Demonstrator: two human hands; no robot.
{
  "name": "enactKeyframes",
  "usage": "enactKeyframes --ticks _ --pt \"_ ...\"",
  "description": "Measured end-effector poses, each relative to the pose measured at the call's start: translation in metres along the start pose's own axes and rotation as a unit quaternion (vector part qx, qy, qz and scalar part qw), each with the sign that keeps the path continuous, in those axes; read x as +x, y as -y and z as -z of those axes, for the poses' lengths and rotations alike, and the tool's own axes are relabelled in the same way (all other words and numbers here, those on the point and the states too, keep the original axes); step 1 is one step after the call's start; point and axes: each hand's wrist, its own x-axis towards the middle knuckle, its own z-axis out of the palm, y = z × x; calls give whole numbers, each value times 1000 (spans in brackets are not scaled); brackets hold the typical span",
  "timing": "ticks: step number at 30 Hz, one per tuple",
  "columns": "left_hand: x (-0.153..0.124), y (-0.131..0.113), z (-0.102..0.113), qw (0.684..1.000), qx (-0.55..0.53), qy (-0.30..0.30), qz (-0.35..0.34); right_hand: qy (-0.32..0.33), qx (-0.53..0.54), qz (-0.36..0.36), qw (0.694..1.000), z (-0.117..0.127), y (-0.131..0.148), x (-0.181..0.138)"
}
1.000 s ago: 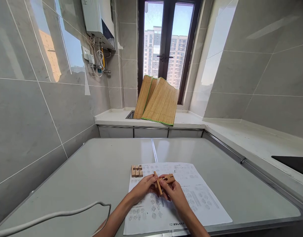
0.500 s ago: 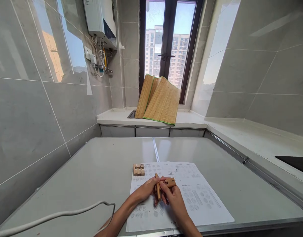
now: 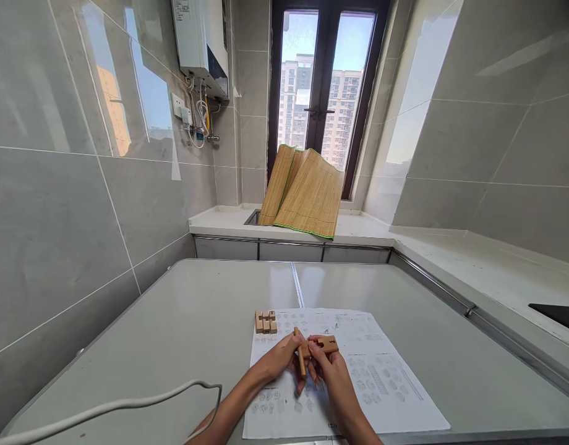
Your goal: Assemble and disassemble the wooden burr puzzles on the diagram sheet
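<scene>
Over a printed instruction sheet (image 3: 381,383) on the grey table (image 3: 187,334), both my hands meet. My left hand (image 3: 279,358) pinches a long wooden puzzle bar (image 3: 300,351) that stands nearly upright. My right hand (image 3: 328,368) grips a shorter notched wooden block (image 3: 328,343), held flat and touching the bar. A small cluster of loose wooden pieces (image 3: 265,322) lies on the sheet's far left corner, just beyond my left hand.
A white cable (image 3: 103,408) curls across the table's near left. Beyond the table runs a white counter (image 3: 359,232) with a folded bamboo mat (image 3: 305,193) leaning at the window. A water heater (image 3: 203,40) hangs on the left wall. A dark hob (image 3: 558,315) sits at right.
The view has shifted slightly, so everything sits a little further right and lower. My hands keep the same grip, with the bar and block still pressed together.
</scene>
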Motion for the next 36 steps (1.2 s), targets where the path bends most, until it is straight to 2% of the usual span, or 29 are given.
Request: enactKeyframes --ticks 3,13,20,23,26,29,32,36 --pt "-2 -4 -3 1000 2 13 9 -18 -17 -1 1000 2 -1 0" --pt "2 1 -5 999 16 -28 8 -28 -42 13 999 6 -6 0" --pt "0 -3 -7 998 41 26 34 -40 -40 17 998 6 -14 -4" --pt "-1 2 -4 997 72 -3 36 -63 -38 12 997 8 -14 -4" --pt "-3 5 1 993 97 -45 43 -133 -21 18 991 27 -7 3" --pt "-2 3 5 988 99 -107 47 -154 -111 34 981 59 1 15" --pt "2 0 7 979 120 -163 32 -138 -238 57 960 87 5 24" --pt "2 -3 7 969 182 -167 9 -111 -356 73 925 99 3 30"
